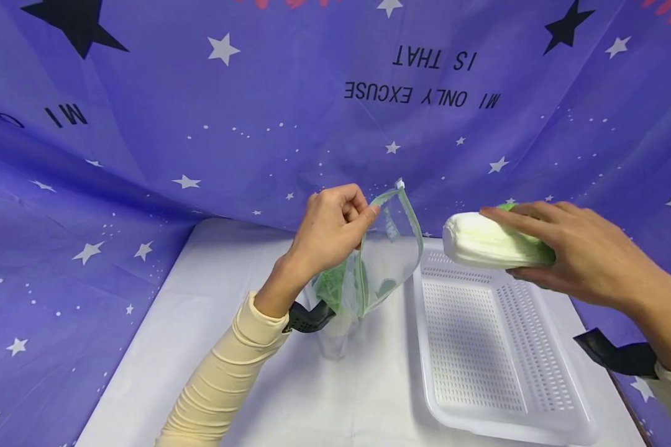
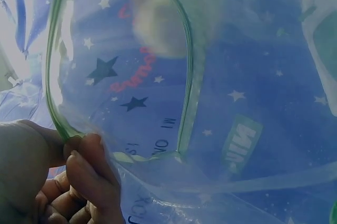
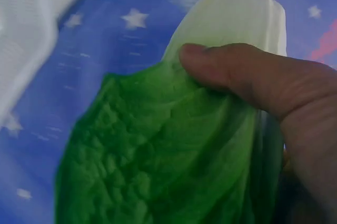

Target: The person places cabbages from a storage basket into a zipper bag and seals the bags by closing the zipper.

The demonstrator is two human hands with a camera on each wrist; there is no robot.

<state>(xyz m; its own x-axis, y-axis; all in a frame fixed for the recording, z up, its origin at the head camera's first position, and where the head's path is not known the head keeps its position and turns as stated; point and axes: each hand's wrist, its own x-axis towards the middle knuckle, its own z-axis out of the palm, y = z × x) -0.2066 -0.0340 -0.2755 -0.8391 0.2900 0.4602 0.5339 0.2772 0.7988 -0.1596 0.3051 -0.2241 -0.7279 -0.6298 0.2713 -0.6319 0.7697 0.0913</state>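
My left hand point(image 1: 332, 220) pinches the green-edged rim of a clear zipper bag point(image 1: 391, 248), whose mouth gapes toward the right. In the left wrist view the thumb and fingers hold the bag's point(image 2: 192, 77) green zip edge. Something green shows in the lower part of the bag, too veiled to identify. My right hand point(image 1: 587, 248) grips a Chinese cabbage point(image 1: 481, 241) in the air right of the bag, its white base pointing left. The right wrist view shows the thumb lying across the cabbage point(image 3: 158, 129), with its crinkled green leaves below. Bag and cabbage are apart.
A white perforated plastic basket point(image 1: 425, 347) stands on the white table point(image 1: 201, 360), below and right of the bag. Behind the table hangs a purple cloth point(image 1: 291, 93) with stars and lettering.
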